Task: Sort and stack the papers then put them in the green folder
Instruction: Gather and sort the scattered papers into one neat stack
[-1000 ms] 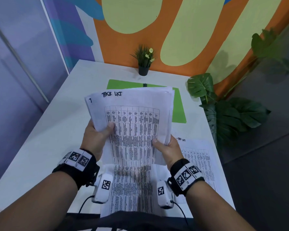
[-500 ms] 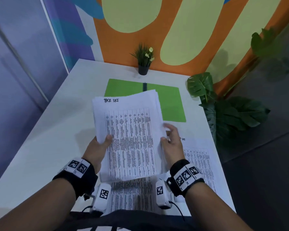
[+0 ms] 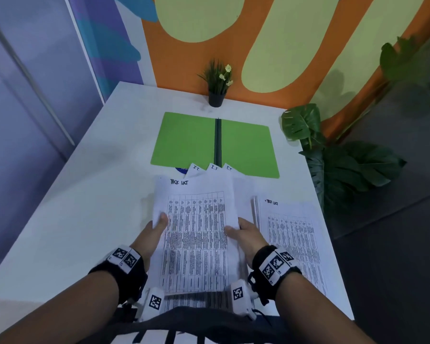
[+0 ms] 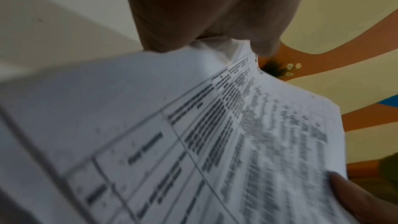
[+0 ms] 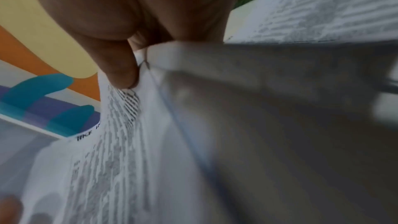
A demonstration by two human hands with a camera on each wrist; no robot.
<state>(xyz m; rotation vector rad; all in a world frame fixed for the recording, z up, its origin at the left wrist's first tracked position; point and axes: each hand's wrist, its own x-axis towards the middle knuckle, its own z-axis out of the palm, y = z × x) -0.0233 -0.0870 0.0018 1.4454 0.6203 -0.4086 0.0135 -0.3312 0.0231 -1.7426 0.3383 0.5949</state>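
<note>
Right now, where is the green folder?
In the head view, the folder lies open on the table, between the potted plant and the held papers.

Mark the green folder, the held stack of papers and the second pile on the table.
green folder (image 3: 186, 140), head view, bare left flap.
held stack of papers (image 3: 196, 232), head view, printed table.
second pile of papers (image 3: 291, 234), head view, top sheet.

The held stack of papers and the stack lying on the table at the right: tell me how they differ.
The held stack of papers is gripped at its sides by the left hand and the right hand; the stack on the table lies flat, untouched. The held stack sits in front of the person, below the green folder; the stack on the table sits toward the right edge. Both show a handwritten heading over a printed table.
</note>
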